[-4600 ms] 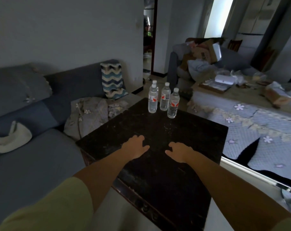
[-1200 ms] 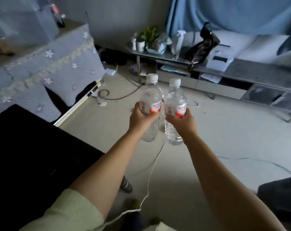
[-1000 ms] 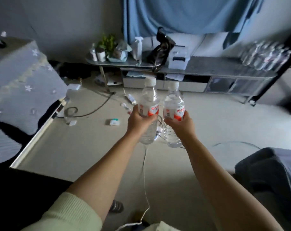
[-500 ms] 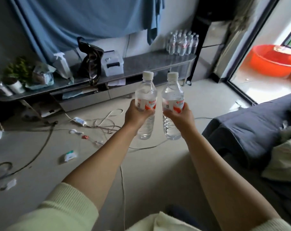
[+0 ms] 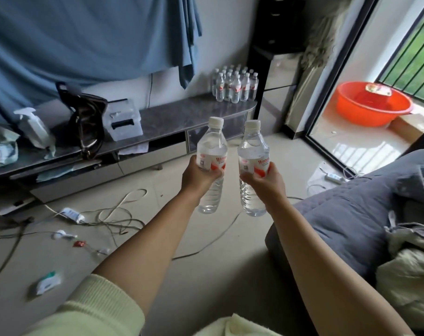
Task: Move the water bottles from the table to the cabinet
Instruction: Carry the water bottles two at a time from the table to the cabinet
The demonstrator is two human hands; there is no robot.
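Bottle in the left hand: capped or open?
Capped. A white cap sits on the neck of the water bottle held upright in the left hand.

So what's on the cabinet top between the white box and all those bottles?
Nothing: the head view shows bare cabinet top between the white box and the bottle cluster.

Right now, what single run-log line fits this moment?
phase: carrying | left hand: holds water bottle | right hand: holds second water bottle | both upright, apart | ahead: low cabinet, bottle cluster on top
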